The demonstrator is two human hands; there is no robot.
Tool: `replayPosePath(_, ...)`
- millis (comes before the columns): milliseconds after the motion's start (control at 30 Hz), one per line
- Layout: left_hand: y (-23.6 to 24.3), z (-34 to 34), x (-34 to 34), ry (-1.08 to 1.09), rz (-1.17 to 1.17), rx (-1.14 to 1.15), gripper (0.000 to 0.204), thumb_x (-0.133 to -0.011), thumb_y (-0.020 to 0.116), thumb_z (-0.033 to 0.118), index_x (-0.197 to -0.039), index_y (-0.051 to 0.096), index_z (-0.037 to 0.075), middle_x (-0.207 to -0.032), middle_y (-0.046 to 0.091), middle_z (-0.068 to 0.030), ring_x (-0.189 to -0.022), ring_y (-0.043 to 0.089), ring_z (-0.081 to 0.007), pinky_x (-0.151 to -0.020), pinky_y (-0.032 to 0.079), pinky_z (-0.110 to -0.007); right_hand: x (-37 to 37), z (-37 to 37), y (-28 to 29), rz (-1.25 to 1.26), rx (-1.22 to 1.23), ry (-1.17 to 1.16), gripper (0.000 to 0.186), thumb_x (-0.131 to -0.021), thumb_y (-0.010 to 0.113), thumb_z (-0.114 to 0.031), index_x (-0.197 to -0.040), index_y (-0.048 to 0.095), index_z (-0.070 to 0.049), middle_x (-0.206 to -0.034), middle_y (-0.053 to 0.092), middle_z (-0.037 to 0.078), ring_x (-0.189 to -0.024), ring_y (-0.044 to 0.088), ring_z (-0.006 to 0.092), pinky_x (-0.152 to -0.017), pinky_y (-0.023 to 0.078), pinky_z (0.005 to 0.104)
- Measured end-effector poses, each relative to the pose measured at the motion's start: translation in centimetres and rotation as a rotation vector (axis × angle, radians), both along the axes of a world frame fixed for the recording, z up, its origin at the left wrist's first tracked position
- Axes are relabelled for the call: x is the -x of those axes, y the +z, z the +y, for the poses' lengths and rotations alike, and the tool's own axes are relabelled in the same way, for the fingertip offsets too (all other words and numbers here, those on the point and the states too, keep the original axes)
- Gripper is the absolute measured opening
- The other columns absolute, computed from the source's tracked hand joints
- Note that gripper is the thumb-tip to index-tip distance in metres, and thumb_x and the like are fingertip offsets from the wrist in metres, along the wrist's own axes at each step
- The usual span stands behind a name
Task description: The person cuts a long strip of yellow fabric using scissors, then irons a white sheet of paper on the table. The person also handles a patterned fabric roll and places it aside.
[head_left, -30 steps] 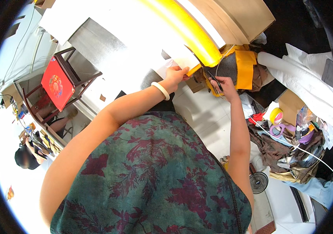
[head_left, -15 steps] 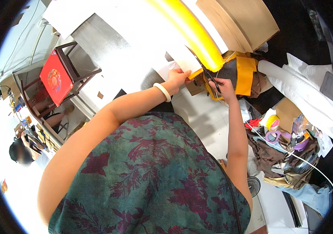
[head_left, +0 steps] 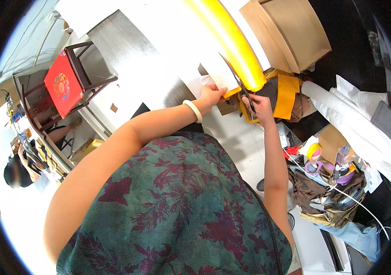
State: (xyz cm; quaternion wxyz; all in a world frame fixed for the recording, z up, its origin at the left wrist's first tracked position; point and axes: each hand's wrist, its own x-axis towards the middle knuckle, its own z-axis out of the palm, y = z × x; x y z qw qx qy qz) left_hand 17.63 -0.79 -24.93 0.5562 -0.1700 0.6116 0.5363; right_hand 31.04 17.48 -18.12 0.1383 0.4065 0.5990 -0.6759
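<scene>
My right hand (head_left: pixel 261 111) is wrapped round the handles of black scissors (head_left: pixel 245 91). Their long blades reach away from me, between a yellow roll of material (head_left: pixel 243 57) and a white sheet (head_left: pixel 223 78). Whether the blades are parted is hard to make out. My left hand (head_left: pixel 211 96), wearing a pale bangle (head_left: pixel 192 110) at the wrist, pinches the near edge of the white sheet and a yellow piece (head_left: pixel 233 92) that shows along its edge. Both lie at the table's near right corner, with the yellow roll stretching away across the white surface.
Brown cardboard (head_left: pixel 296 32) stands at the far right, with yellow and dark material (head_left: pixel 287 98) below it. White rolled sheeting (head_left: pixel 342 110) and a heap of cloth and tape rolls (head_left: pixel 333 183) lie to the right. At left are a red-seated chair (head_left: pixel 62 85) and another person (head_left: pixel 19 172).
The view has shifted a little, so the surroundings sit slightly differently. The right hand and scissors have moved slightly; both hands keep their hold.
</scene>
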Motion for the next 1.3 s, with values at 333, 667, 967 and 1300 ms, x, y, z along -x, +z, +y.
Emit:
replayPosePath(333,-0.3,-0.4,0.0,0.026,-0.016,-0.049,0.024,-0.099,0.076,0.02,-0.104,0.072,-0.003,-0.096,0.076,-0.0106,-0.083,0.075,-0.0201,-0.072,0.061,-0.032,1.4,-0.4,1.2,0.004,-0.004,-0.013,0.027,-0.096,0.081,-0.018,-0.109,0.079,0.005,-0.087,0.069,-0.005,-0.076,0.057,0.003,-0.065,0.046,0.0207)
replayPosePath(667,1.4,-0.3,0.7,0.038,-0.045,-0.02,0.024,-0.097,0.078,0.02,-0.096,0.072,-0.003,-0.09,0.075,-0.011,-0.075,0.071,-0.018,-0.071,0.061,-0.031,3.8,-0.8,2.5,-0.005,-0.112,0.071,0.029,-0.096,0.08,-0.016,-0.114,0.077,0.007,-0.094,0.073,-0.003,-0.084,0.06,0.0047,-0.077,0.051,0.024)
replayPosePath(967,0.6,-0.5,0.4,0.015,-0.044,-0.034,0.022,-0.097,0.077,0.018,-0.1,0.073,-0.003,-0.092,0.076,-0.0106,-0.074,0.07,-0.0153,-0.068,0.059,-0.028,5.3,-1.0,2.2,0.086,-0.13,0.087,0.028,-0.096,0.08,-0.022,-0.104,0.078,0.005,-0.085,0.071,-0.003,-0.078,0.06,0.0054,-0.073,0.05,0.0242)
replayPosePath(1300,0.7,-0.7,0.6,0.027,-0.076,-0.046,0.021,-0.097,0.077,0.017,-0.096,0.074,-0.003,-0.092,0.075,-0.0093,-0.074,0.069,-0.0146,-0.07,0.06,-0.028,7.4,-1.3,4.7,-0.078,-0.185,0.121,0.028,-0.096,0.081,-0.026,-0.086,0.076,0.0,-0.067,0.061,-0.006,-0.055,0.051,0.0032,-0.05,0.037,0.0232)
